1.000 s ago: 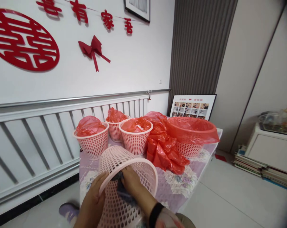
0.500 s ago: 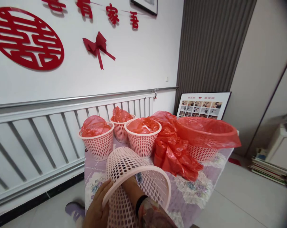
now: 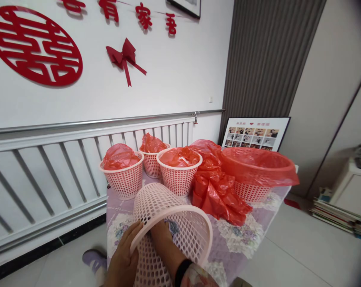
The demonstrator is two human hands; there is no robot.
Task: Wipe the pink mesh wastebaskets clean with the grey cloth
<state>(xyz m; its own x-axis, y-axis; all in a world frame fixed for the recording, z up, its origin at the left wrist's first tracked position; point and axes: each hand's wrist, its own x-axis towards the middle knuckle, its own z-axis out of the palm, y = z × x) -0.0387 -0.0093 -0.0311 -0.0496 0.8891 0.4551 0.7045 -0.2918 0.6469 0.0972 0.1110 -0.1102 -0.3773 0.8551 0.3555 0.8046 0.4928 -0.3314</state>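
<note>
A single head-worn camera looks forward and down from the near end of a cloth-covered table (image 3: pixel 119 209), close above the person's left hand (image 3: pixel 125 255) and right hand (image 3: pixel 160 235), facing a white wall (image 3: pixel 180 71) with a radiator (image 3: pixel 62 171), far left, and grey panelling (image 3: pixel 270 59), far right.

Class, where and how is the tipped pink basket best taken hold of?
Probably by the left edge of its rim, from the left, fingers outside, thumb inside. The tipped pink basket lies with its opening toward the camera, presenting this solid rim; the left hand is there, while the right hand reaches inside.
</note>
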